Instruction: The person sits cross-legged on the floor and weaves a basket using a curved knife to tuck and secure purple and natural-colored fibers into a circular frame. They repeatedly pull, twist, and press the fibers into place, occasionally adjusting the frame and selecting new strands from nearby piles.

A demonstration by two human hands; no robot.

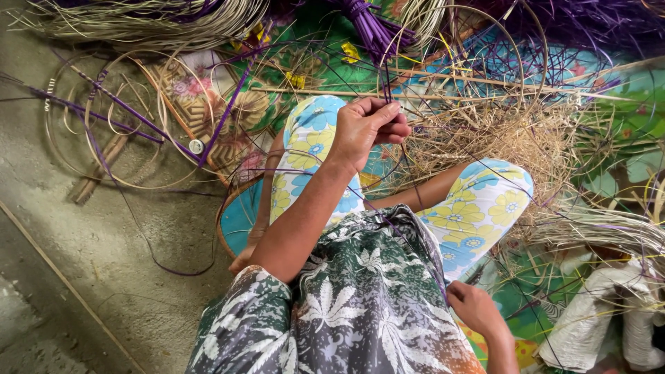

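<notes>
The trousers (312,149) are pale with blue and yellow flowers, while the top (360,298) carries white leaf shapes on dark green-grey. Purple strips (370,28) fan out at the upper middle beside straw-coloured cane hoops (104,131) at upper left, over a mat (305,62) printed green, perhaps with flowers.

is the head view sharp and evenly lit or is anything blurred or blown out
Head view: soft, even daylight with no hard shadows or glare; left hand and right hand are in focus, pinching a thin purple strand; wide-angle bending shows at the edges; the white bundle at lower right looks slightly soft.
</notes>
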